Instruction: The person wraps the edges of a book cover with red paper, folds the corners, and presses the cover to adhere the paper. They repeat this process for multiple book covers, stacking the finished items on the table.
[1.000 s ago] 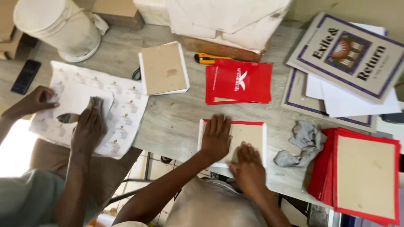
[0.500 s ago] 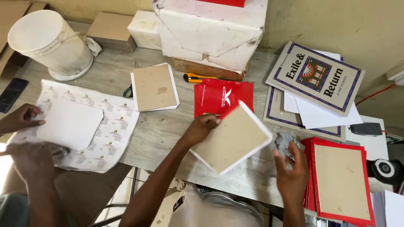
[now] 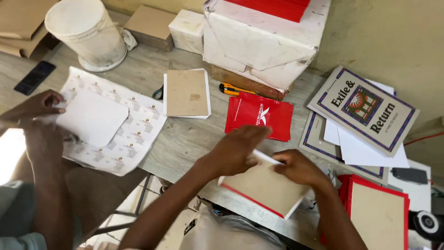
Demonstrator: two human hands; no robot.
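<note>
- At table front edge: tilted board, lower end past the edge.
- Left hand and right hand both pinch its top; motion-blurred.
- Co-worker's hands at the left, partly cropped.

— The book block under both hands: what is it made of?
— Matt brown board on the face, white paper edges, a thin red strip along one side.
— And the red covers?
— Glossy card, smooth. The surface is grey wood, worn and rough-grained.
— The bucket?
— White plastic, scuffed and dull. The label sheet is smooth white paper.
</note>
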